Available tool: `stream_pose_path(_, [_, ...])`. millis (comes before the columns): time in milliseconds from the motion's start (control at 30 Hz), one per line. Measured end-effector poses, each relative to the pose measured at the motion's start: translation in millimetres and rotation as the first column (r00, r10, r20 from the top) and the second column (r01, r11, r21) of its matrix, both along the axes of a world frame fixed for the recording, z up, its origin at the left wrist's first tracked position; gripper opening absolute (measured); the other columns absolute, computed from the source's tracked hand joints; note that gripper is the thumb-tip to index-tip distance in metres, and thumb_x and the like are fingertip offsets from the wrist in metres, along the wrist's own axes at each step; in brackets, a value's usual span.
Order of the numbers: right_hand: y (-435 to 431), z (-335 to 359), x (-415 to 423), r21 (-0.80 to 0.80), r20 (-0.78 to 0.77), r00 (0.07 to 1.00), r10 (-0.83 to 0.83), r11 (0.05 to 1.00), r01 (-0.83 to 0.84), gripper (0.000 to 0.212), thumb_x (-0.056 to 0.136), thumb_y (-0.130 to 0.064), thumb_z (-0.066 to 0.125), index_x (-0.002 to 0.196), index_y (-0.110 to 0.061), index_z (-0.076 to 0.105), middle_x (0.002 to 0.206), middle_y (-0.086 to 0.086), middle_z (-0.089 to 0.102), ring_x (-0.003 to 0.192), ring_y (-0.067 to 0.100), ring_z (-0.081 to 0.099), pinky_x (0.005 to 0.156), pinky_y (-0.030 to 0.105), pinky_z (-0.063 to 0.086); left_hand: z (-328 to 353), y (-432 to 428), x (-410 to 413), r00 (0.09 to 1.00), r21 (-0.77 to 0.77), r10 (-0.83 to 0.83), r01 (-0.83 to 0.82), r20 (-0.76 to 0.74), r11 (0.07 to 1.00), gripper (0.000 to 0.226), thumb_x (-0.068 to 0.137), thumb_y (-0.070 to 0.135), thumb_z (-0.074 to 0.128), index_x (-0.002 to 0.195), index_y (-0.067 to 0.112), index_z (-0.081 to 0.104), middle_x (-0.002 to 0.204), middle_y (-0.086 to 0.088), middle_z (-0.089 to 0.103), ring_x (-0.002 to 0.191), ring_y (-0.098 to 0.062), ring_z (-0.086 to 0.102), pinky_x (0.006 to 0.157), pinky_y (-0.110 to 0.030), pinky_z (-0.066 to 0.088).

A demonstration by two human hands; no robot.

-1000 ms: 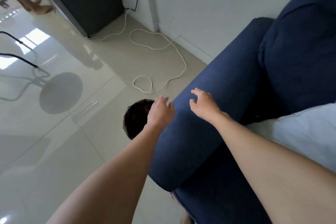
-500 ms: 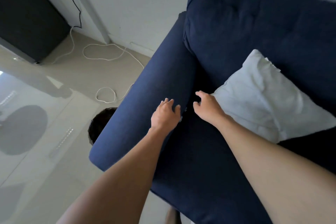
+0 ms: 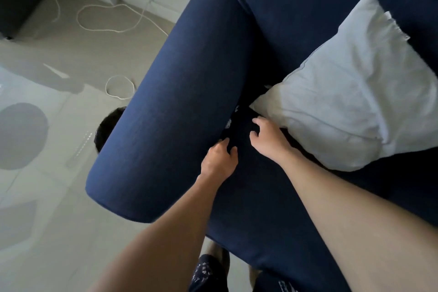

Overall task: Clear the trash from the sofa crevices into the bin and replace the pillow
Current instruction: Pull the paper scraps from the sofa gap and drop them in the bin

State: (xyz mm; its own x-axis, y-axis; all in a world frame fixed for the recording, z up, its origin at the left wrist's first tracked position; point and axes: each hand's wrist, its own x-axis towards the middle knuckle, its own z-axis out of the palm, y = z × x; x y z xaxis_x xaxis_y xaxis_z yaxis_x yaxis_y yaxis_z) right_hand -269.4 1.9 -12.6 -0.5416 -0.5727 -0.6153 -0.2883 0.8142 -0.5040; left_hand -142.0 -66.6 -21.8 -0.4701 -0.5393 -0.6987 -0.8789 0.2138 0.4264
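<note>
View from above of a dark blue sofa [image 3: 279, 19], with both bare hands at the crevice between armrest [image 3: 170, 111] and seat cushion [image 3: 251, 208]. The left hand [image 3: 219, 161] rests at the gap with fingers loosely curled, holding nothing; the right hand [image 3: 269, 138] hovers just beside it, fingers spread and empty. Small pale scraps of trash [image 3: 229, 123] sit wedged in the crevice just ahead of the fingertips; they look light, thin and easily crushed, so a fingertip pinch should lift them. The white pillow [image 3: 350, 92], soft and light, lies on the seat touching the right wrist; a corner would give a good hold. The dark bin [image 3: 106, 129] stands on the floor [image 3: 47, 220] beside the armrest, partly hidden.
</note>
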Motion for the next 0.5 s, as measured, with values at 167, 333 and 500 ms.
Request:
stream_pose_path(167, [-25.3, -39.2, -8.9, 0.019, -0.004, 0.998, 0.056, 0.998, -0.056, 0.048, 0.092, -0.010, 0.048, 0.140, -0.006, 0.047, 0.149, 0.010, 0.043, 0.139, 0.026, 0.040, 0.114, 0.039, 0.037, -38.5, -14.6, -14.0, 0.998, 0.152, 0.055, -0.054, -0.005, 0.987, 0.055, 0.100, 0.035, 0.042, 0.152, 0.022, 0.027, 0.153, -0.006, 0.038, 0.139, -0.024, 0.040, 0.113, -0.034, 0.035])
stream_pose_path(333, [-50.0, -71.3, -28.3, 0.022, -0.017, 0.982, 0.191, 0.982, -0.190, 0.039, 0.090, -0.008, 0.048, 0.128, -0.011, 0.058, 0.139, 0.008, 0.052, 0.125, 0.030, 0.052, 0.103, 0.042, 0.047, -78.9, -24.1, -34.8, 0.996, 0.222, 0.086, -0.078, -0.029, 0.972, 0.058, 0.101, 0.030, 0.041, 0.154, 0.028, 0.019, 0.160, 0.000, 0.023, 0.147, -0.021, 0.023, 0.122, -0.034, 0.020])
stream_pose_path(500, [-72.5, -94.8, -47.5, 0.106, -0.027, 0.952, 0.305, 0.948, -0.300, 0.035, 0.096, -0.006, 0.046, 0.130, -0.007, 0.054, 0.137, 0.015, 0.053, 0.123, 0.032, 0.053, 0.101, 0.037, 0.045, -111.1, -27.4, -50.2, 0.990, 0.159, 0.130, -0.120, -0.055, 0.980, 0.060, 0.098, 0.031, 0.038, 0.153, 0.035, 0.015, 0.162, 0.005, 0.018, 0.148, -0.018, 0.019, 0.122, -0.041, 0.019])
